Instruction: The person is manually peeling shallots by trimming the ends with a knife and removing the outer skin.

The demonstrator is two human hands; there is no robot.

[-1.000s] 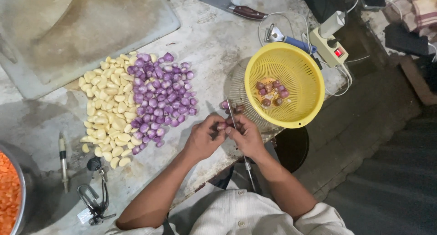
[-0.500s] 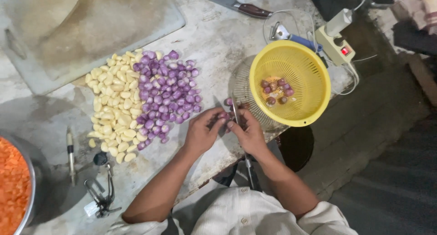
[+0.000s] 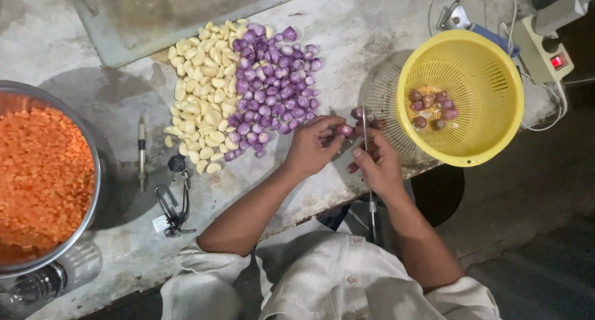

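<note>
Near the middle of the frame, the left hand (image 3: 310,147) pinches a small purple shallot (image 3: 344,131) between thumb and fingertips, holding it just above the edge of the worn grey stone worktop (image 3: 347,28). The right hand (image 3: 379,165) is closed around a thin-bladed metal knife (image 3: 364,129), blade pointing up the frame and lying right against the shallot. To the left sits a heap of peeled purple shallots (image 3: 273,90), touching a heap of pale yellow peeled garlic cloves (image 3: 201,103). At the right, a round yellow plastic colander (image 3: 496,97) holds a few unpeeled brownish shallots (image 3: 431,106).

The blade works very close to the left thumb and fingertips; on so small and smooth a bulb it could skid off the skin and nick a finger. The shallot is held over the worktop's edge, so a loosened pinch would likely drop it to the floor. The colander partly overhangs the same edge, and a knock from the right elbow might tip it
</note>
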